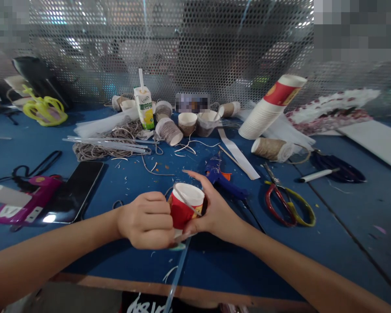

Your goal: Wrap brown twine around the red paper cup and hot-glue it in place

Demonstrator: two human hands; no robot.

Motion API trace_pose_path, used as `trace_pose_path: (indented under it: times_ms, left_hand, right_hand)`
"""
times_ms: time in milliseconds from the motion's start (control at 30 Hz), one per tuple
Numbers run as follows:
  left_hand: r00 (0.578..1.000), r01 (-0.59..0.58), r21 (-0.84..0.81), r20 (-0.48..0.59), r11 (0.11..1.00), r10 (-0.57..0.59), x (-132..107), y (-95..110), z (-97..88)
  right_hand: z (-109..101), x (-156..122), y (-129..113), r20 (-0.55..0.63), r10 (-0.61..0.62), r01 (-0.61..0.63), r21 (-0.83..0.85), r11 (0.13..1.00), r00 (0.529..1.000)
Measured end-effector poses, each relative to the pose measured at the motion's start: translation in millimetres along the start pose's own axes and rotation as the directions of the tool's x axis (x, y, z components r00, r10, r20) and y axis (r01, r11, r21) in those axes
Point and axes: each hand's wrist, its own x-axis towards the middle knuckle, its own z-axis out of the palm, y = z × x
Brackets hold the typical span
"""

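A small red and white paper cup (186,209) stands between my hands near the front of the table, its white opening tipped slightly up. My right hand (215,213) curves around the cup's right side, thumb low at the front and index finger stretched out behind the rim. Closed against the cup's left side is my left hand (151,221); whatever its curled fingers grip is hidden. A thin grey cord (181,196) crosses the cup's rim and front between the two hands. Below the cup, a clear glue stick (177,276) points toward the table's edge.
Right of my hands lie a blue glue gun (226,180) and scissors (288,204). A tall paper-cup stack (263,115), twine-wrapped cups (169,131) and a drink carton (144,108) stand at the back. A phone (74,191) and purple tool (35,200) lie left.
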Motion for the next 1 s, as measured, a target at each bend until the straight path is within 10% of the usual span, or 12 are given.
trace_pose_path:
  times_ms: [133,200,300,400,500,800,1000]
  left_hand:
    - [0.955,0.238,-0.151,-0.145,0.960,-0.259,-7.3,5.7,8.0]
    - [0.796,0.425,-0.235,-0.363,0.874,-0.485,-10.5,8.3,15.6]
    - [0.659,0.608,-0.483,-0.136,0.631,-0.739,-11.5,10.6,24.9]
    - [0.684,0.638,-0.635,0.208,0.435,-0.699,-10.2,8.1,25.4]
    - [0.750,0.618,-0.618,0.277,0.486,-0.601,-10.4,2.1,20.5]
    - [0.715,0.639,-0.360,-0.049,0.680,-0.698,-16.4,-6.5,24.3]
    - [0.718,0.644,-0.341,-0.039,0.685,-0.695,-17.0,-8.9,24.3]
  right_hand:
    - [1.5,-0.4,0.7,-0.009,0.002,-0.001,0.022,1.000,1.000]
    - [2.7,-0.7,1.0,-0.038,-0.020,0.022,0.041,0.999,0.999]
    - [4.8,-1.6,-0.2,-0.020,-0.042,0.044,0.117,0.992,0.999]
    - [6.1,-2.4,-2.9,-0.030,-0.041,0.044,0.126,0.991,0.999]
    - [6.1,-2.3,-5.7,-0.050,-0.018,0.026,0.170,0.985,0.999]
    - [-4.2,0.4,-1.7,-0.281,-0.277,0.176,-0.337,0.925,0.919]
    - [-6.3,-1.2,-7.3,-0.034,-0.255,0.226,-0.360,0.905,0.966]
